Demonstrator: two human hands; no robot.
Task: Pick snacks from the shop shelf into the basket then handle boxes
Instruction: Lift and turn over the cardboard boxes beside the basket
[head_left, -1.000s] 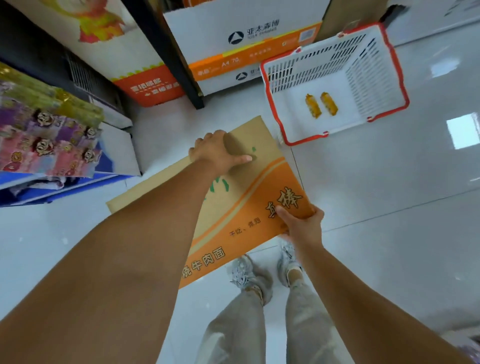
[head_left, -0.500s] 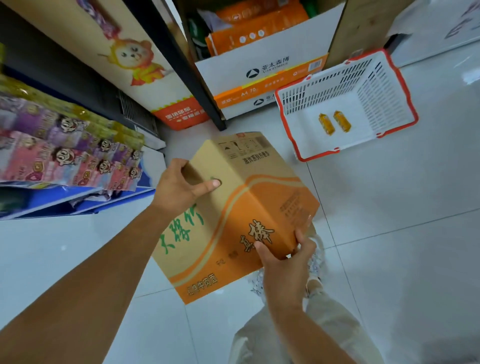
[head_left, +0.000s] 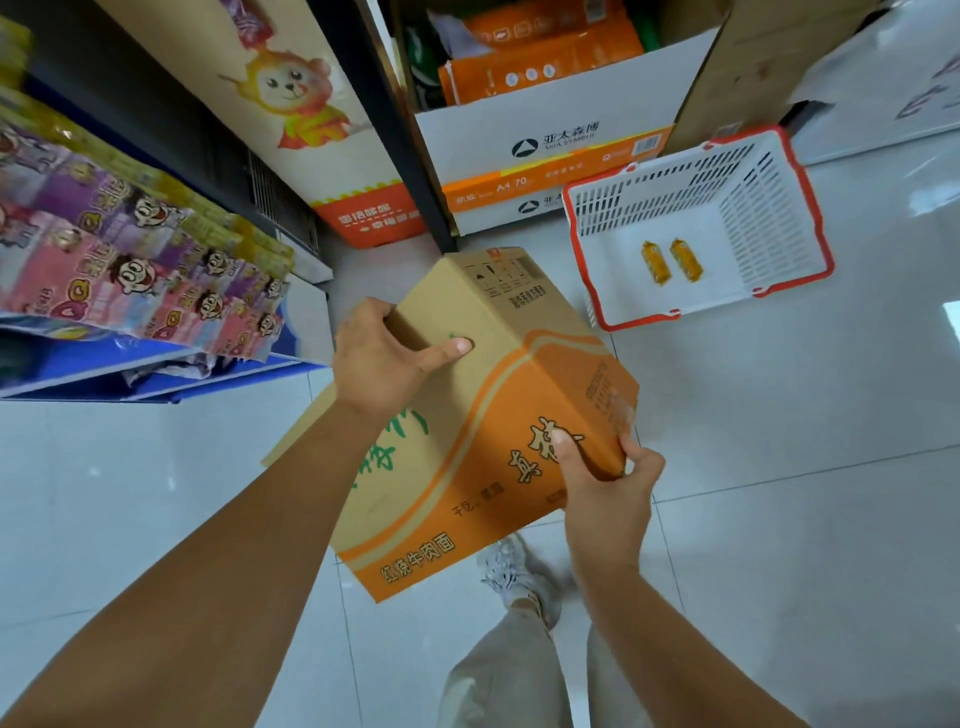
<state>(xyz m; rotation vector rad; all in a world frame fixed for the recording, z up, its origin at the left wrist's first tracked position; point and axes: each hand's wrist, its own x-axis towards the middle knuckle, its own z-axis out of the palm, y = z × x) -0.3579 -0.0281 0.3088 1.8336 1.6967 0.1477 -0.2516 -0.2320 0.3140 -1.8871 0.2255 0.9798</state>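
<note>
I hold a brown and orange cardboard box (head_left: 498, 395) tilted in the air above the floor. My left hand (head_left: 387, 358) grips its upper left edge, thumb lying across the top face. My right hand (head_left: 605, 480) grips the lower right corner, thumb on the orange face. A white basket with a red rim (head_left: 769, 202) stands on the floor to the upper right. Two small orange snack packs (head_left: 671, 260) lie side by side in it.
Shelves at the left carry rows of pink and purple snack bags (head_left: 130, 270). A white and orange paper carton (head_left: 545, 156) stands behind the basket, beside a black shelf post (head_left: 395, 130). My legs and grey shoes (head_left: 514, 571) are below the box on white tiles.
The box went from lying flat near the floor to being lifted and opened into a box shape, tilted. Both hands kept hold and rose with it.
</note>
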